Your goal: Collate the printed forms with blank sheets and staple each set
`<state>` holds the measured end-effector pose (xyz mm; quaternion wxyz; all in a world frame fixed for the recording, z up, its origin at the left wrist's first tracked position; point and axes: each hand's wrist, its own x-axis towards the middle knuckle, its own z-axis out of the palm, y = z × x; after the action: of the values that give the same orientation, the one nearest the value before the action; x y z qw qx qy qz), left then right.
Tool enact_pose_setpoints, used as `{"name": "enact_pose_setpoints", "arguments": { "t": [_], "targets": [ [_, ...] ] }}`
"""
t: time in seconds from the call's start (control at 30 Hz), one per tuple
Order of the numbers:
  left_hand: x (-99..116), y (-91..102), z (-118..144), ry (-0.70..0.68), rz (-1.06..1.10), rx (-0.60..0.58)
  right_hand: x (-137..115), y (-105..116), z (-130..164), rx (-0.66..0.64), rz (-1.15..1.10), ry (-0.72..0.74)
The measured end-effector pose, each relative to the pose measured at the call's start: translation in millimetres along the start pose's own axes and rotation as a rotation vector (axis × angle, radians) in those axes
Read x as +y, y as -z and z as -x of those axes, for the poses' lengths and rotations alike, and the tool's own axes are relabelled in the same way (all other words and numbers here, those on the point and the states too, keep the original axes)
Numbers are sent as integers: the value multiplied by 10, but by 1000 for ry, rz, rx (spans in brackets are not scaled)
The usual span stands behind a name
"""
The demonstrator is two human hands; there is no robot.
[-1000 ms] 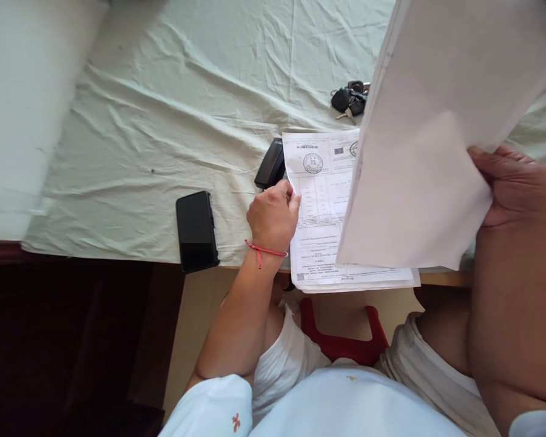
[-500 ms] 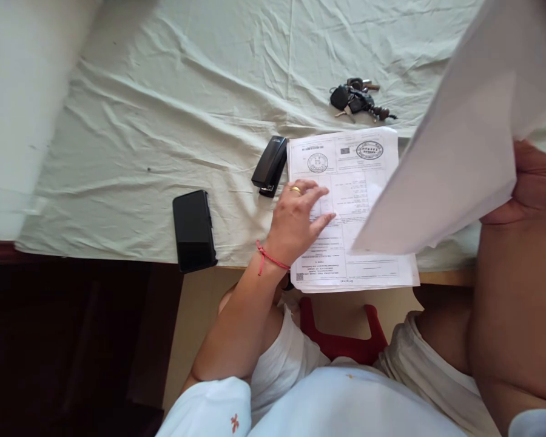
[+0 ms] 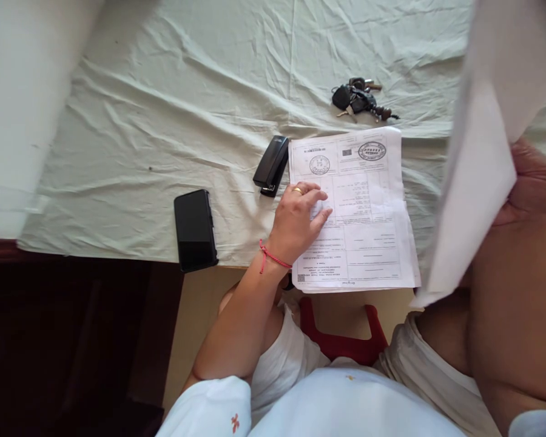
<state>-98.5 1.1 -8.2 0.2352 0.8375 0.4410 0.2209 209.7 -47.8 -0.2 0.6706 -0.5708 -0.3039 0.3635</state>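
Note:
My left hand (image 3: 300,212), with a gold ring and a red string at the wrist, rests on the left side of a printed paper stack (image 3: 368,255). Its fingers are spread and hold nothing. Two round stamps and blocks of print show on the top sheet, which appears upside down to me. At the right, my right hand (image 3: 530,182) grips white sheets of paper (image 3: 477,164), raised and tilted above the table. The raised sheets partly hide its fingers. A black stapler (image 3: 272,165) lies just left of the stack, close to my left hand.
A black phone (image 3: 195,230) lies near the table's front edge at the left. Beyond the stack is a bunch of keys (image 3: 357,98). A wrinkled pale green cloth (image 3: 173,109) covers the table. Below the edge are my legs and a red stool (image 3: 346,343).
My right hand's raised sheets have swung to the right, away from the stack, and more of the top printed page now shows. My left hand has stayed nearly in place.

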Motion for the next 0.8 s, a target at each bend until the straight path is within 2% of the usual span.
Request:
{"name": "enact_pose_setpoints", "arguments": {
  "t": [0.1,0.17,0.33,0.47,0.6,0.8],
  "targets": [
    [4,26,-3,88,113,201,-1,-76,49,20,-47,-64],
    [-7,43,-14,199,261,273,-16,-107,92,24,16,-155],
    [-34,56,-76,464,781,267,-81,-229,245,-26,106,-310],
    [1,82,-118,569,936,203,-74,-334,330,-59,81,-329],
    [-16,96,-107,534,858,205,-25,-374,357,-118,87,-299],
    [-64,106,-70,457,334,220,66,-340,333,-166,165,-287]
  ]
}}
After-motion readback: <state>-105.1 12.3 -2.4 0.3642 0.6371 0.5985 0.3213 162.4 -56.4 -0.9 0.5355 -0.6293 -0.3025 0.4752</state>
